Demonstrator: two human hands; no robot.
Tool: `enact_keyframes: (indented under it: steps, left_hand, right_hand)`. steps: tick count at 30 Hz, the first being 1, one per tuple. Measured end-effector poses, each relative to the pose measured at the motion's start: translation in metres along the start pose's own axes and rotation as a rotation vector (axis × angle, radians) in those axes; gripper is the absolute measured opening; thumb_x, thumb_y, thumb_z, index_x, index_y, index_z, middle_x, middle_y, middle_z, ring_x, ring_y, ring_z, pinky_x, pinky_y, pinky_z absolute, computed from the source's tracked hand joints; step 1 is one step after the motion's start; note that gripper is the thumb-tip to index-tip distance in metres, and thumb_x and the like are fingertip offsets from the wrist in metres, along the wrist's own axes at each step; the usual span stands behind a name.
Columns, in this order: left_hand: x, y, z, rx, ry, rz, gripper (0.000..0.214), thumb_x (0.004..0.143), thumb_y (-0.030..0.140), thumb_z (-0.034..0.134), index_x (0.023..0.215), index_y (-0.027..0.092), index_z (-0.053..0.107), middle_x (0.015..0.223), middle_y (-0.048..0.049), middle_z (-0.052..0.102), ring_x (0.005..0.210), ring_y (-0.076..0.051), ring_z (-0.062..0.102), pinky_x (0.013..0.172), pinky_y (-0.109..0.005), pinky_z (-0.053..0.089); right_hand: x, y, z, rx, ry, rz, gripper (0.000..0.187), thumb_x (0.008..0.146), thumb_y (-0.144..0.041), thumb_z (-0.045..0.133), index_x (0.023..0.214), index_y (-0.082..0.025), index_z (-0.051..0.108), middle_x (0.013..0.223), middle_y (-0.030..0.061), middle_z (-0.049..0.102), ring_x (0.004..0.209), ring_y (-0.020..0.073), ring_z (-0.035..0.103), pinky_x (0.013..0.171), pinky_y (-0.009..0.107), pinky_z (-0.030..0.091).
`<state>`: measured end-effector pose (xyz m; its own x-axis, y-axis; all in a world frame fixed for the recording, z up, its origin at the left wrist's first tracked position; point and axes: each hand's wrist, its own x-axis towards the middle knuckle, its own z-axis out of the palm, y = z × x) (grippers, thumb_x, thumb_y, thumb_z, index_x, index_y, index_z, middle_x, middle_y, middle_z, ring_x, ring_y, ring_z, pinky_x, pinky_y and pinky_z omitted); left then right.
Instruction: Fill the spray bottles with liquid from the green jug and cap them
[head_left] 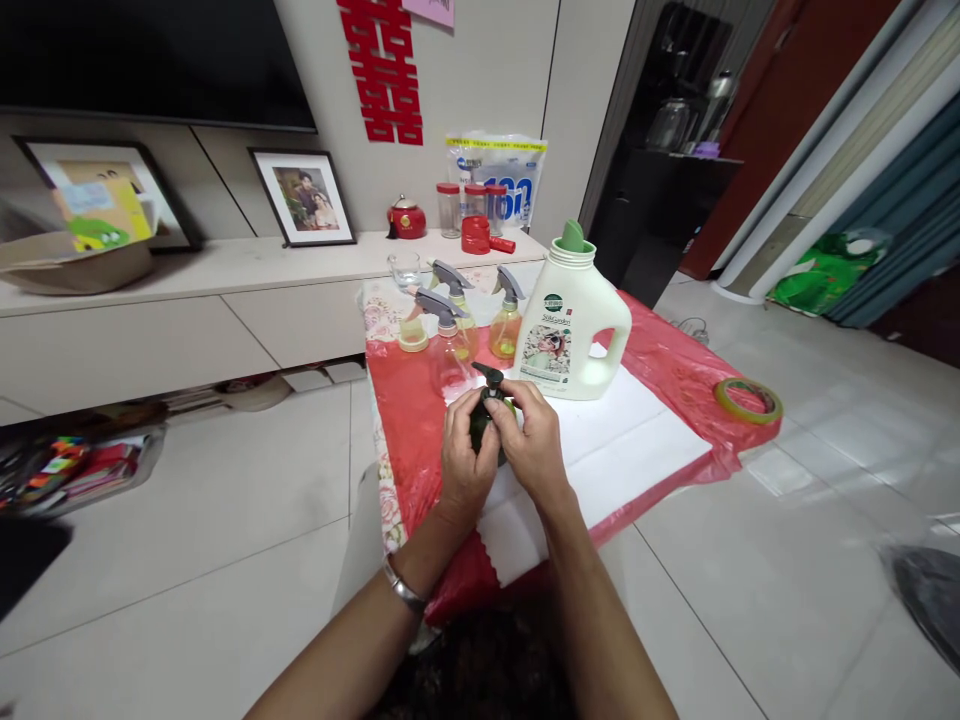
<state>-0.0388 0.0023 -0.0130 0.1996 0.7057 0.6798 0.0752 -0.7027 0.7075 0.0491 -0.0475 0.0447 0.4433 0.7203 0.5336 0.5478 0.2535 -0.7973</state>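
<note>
A dark pump bottle (478, 425) stands between my hands near the middle of the table, its black pump head (489, 376) pointing up and left. My left hand (469, 455) is wrapped round the bottle's body. Fingers of my right hand (531, 430) close on the collar below the pump, thumb in front. Much of the bottle is hidden by both hands. Just behind it stands a large pale green jug (574, 320), uncapped at the neck, with a green spout showing. Several spray bottles with grey trigger heads, one a clear pinkish bottle (450, 360), stand to the left.
White paper towels (637, 440) lie over the red plastic sheet (397, 400) on the table. A roll of tape (748, 400) rests at the right corner. A pale cap (412, 336) sits at the left. Behind, a cabinet (247, 260) holds jars, framed photos and a glass bowl (405, 268).
</note>
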Motion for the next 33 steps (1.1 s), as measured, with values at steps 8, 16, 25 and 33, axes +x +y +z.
enact_keyframes:
  steps: [8, 16, 25, 33]
  left_hand:
    - [-0.001, 0.006, 0.001, 0.024, -0.004, -0.007, 0.040, 0.094, 0.028, 0.054, 0.133, 0.020, 0.050, 0.129, -0.0154, 0.060, 0.125, -0.027, 0.056, 0.109, -0.050, 0.045]
    - [-0.001, 0.005, 0.003, 0.017, 0.032, 0.028, 0.039, 0.096, 0.029, 0.052, 0.134, 0.021, 0.049, 0.129, -0.0159, 0.061, 0.123, -0.027, 0.058, 0.108, -0.050, 0.047]
    - [0.000, 0.011, 0.001, 0.014, 0.029, 0.004, 0.038, 0.095, 0.026, 0.053, 0.132, 0.021, 0.050, 0.127, -0.0155, 0.061, 0.123, -0.027, 0.058, 0.108, -0.049, 0.048]
    - [-0.001, 0.011, 0.001, 0.019, 0.033, -0.006, 0.039, 0.096, 0.024, 0.051, 0.134, 0.021, 0.048, 0.130, -0.0168, 0.060, 0.125, -0.027, 0.057, 0.109, -0.049, 0.047]
  right_hand:
    - [-0.002, 0.000, 0.000, -0.010, 0.045, 0.045, 0.027, 0.087, -0.035, 0.064, 0.110, -0.020, 0.064, 0.108, 0.0069, 0.064, 0.103, 0.0197, 0.060, 0.094, 0.035, 0.049]
    - [-0.003, 0.002, -0.001, 0.025, -0.016, 0.039, 0.027, 0.092, -0.036, 0.056, 0.112, -0.021, 0.065, 0.114, 0.0071, 0.065, 0.108, 0.0203, 0.059, 0.097, 0.036, 0.048]
    - [-0.005, 0.002, -0.001, 0.014, 0.000, 0.084, 0.038, 0.086, -0.041, 0.067, 0.117, -0.019, 0.063, 0.117, 0.0081, 0.064, 0.109, 0.0217, 0.060, 0.096, 0.038, 0.048]
    - [-0.003, 0.005, 0.002, 0.017, 0.029, 0.116, 0.032, 0.086, -0.044, 0.066, 0.106, -0.018, 0.065, 0.108, 0.0071, 0.066, 0.101, 0.0209, 0.061, 0.094, 0.038, 0.047]
